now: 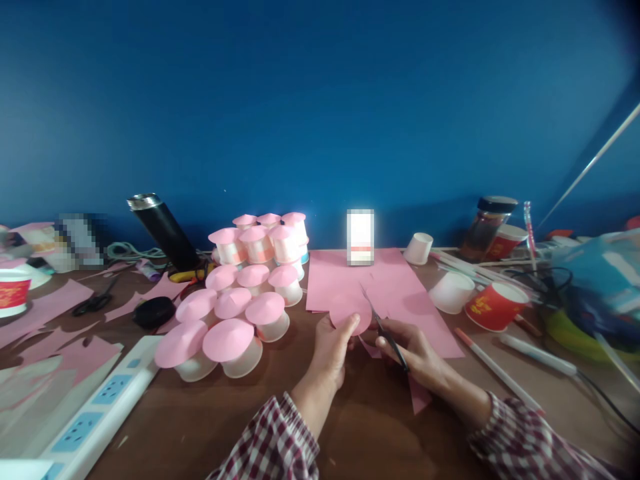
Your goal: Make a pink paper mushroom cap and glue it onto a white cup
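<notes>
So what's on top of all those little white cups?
Each white cup wears a pink paper cone like a mushroom cap. The cones cover the cups' upper ends, so those stay hidden.

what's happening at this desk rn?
A person in plaid sleeves is cutting pink paper. The left hand holds a rounded pink paper piece, and the right hand works small scissors at its edge, over larger pink sheets on the wooden table. To the left stands a cluster of white cups topped with pink paper cones. Loose paper cups, pens and a power strip lie around.
</notes>
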`<control>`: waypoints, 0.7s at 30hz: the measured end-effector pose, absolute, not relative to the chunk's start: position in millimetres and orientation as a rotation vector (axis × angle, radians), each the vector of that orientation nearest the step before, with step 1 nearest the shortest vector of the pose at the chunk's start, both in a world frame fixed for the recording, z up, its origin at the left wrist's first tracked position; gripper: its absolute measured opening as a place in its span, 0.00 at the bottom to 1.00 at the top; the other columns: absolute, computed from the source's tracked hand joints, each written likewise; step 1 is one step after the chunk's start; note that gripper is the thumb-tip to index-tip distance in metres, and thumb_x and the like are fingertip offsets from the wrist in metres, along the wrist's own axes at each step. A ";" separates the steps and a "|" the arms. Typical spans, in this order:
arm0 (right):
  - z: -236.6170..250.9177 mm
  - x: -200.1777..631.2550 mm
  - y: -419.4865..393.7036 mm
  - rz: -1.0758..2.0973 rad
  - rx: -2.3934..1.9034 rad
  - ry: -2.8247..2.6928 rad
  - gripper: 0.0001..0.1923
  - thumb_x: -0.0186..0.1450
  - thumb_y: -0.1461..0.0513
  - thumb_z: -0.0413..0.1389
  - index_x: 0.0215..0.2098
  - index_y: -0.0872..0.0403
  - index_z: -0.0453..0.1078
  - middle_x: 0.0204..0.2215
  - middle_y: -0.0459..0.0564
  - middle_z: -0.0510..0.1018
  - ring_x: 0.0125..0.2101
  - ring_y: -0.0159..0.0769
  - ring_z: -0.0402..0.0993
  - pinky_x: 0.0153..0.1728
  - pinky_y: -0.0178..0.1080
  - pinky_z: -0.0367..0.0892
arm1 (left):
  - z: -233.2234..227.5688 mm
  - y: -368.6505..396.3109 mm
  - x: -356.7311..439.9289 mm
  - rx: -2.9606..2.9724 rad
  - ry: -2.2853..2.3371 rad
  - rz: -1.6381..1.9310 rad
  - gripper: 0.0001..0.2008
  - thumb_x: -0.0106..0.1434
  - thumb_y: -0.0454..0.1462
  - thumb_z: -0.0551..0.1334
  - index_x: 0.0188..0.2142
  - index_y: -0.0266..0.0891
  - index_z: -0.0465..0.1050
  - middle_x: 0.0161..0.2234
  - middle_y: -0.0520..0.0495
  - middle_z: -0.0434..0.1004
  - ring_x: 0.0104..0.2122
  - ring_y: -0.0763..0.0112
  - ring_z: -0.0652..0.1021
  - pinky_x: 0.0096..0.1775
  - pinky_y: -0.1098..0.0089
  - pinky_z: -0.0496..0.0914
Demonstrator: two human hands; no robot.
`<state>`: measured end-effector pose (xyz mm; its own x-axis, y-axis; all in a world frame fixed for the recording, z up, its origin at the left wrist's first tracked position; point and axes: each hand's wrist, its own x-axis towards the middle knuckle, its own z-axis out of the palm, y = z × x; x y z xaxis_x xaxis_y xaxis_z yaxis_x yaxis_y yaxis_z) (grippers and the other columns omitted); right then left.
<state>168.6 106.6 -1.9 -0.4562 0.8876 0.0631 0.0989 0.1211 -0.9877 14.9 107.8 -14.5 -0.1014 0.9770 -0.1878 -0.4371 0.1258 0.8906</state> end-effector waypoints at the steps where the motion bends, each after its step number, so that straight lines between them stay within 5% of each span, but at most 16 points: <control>1: -2.2 168.6 106.7 1.403 -0.971 -1.689 0.16 0.61 0.54 0.57 0.38 0.60 0.71 0.21 0.43 0.66 0.22 0.27 0.59 0.21 0.30 0.55 | -14.3 107.8 15.0 0.695 1.049 1.366 0.13 0.51 0.40 0.66 0.31 0.31 0.71 0.23 0.50 0.70 0.18 0.83 0.61 0.20 0.78 0.55; 21: -5.4 170.0 108.3 1.355 -1.077 -1.709 0.21 0.60 0.54 0.58 0.44 0.61 0.71 0.18 0.43 0.66 0.19 0.26 0.60 0.18 0.29 0.57 | -16.0 108.9 14.5 0.684 1.068 1.377 0.13 0.49 0.40 0.67 0.29 0.32 0.71 0.21 0.52 0.68 0.18 0.83 0.61 0.19 0.79 0.55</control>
<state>170.0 108.3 -5.4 -0.4141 0.9099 0.0237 0.1841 0.1092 -0.9768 14.5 108.9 -16.0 -0.1234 0.9728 -0.1961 -0.4320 0.1252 0.8931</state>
